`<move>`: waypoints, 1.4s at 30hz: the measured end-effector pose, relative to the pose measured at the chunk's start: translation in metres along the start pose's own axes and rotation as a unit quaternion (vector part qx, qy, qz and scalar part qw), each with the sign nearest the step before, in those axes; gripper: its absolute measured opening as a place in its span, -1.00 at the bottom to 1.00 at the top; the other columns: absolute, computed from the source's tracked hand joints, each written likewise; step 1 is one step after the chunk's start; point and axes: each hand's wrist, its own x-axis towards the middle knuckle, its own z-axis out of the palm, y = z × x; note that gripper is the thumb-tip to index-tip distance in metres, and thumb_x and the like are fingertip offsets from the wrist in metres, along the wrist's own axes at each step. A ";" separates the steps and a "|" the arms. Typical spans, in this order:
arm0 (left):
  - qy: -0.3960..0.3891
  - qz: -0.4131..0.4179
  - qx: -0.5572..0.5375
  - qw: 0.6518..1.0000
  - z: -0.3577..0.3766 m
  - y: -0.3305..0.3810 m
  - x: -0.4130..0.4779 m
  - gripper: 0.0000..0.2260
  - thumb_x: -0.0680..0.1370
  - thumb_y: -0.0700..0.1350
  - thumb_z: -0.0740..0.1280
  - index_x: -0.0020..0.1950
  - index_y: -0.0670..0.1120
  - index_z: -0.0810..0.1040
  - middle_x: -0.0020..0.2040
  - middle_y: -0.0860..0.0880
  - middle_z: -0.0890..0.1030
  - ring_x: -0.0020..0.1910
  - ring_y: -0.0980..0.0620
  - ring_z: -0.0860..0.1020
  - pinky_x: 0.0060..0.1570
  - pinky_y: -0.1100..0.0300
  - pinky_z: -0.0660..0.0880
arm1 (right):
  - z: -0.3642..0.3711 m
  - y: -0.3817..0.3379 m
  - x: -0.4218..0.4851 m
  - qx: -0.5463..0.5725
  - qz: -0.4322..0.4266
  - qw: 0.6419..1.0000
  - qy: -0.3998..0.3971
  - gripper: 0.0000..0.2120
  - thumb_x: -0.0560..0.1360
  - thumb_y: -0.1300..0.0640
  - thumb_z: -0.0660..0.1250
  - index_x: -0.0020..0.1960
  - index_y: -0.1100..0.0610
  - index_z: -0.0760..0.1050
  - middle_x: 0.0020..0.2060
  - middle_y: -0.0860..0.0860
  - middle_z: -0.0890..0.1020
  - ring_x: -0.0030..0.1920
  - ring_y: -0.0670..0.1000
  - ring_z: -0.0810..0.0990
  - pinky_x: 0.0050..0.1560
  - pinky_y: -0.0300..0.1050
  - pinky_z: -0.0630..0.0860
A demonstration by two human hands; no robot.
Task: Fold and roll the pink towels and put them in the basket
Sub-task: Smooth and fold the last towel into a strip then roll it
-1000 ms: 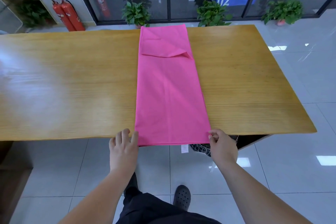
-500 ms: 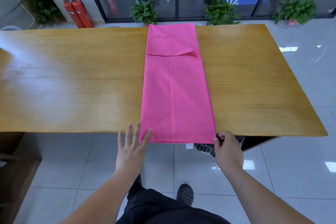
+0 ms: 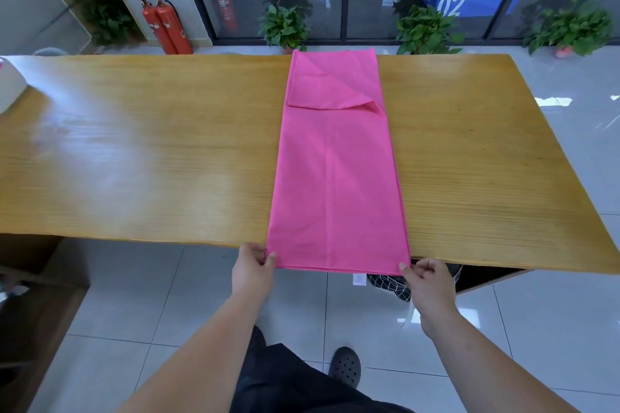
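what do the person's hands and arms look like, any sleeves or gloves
Both the left hand and right hand are bare: no gloves, rings or watch show. The left forearm and right forearm are uncovered down to the frame edge, no sleeve in view. Below them: black trousers and a dark perforated clog.

left hand (image 3: 252, 273) and right hand (image 3: 429, 288) extended forward, each seemingly pinching a towel (image 3: 335, 178) corner.

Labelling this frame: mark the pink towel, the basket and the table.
pink towel (image 3: 335, 178), head view, middle of the cloth.
basket (image 3: 389, 286), head view, netted side below the table.
table (image 3: 167, 144), head view, bare wood left of towel.
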 end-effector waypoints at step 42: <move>-0.057 0.010 -0.047 0.997 -0.075 -0.028 -0.030 -0.92 0.50 -0.21 0.44 -0.16 -0.08 0.59 -0.30 0.01 0.61 -0.34 0.02 0.48 -0.35 0.19 0.41 | -0.024 -0.016 -0.086 -0.197 -0.165 0.965 -0.054 -0.69 0.58 0.25 0.39 -0.08 -0.16 0.71 -0.22 -0.15 0.72 -0.41 -0.16 0.54 -0.31 -0.17 0.45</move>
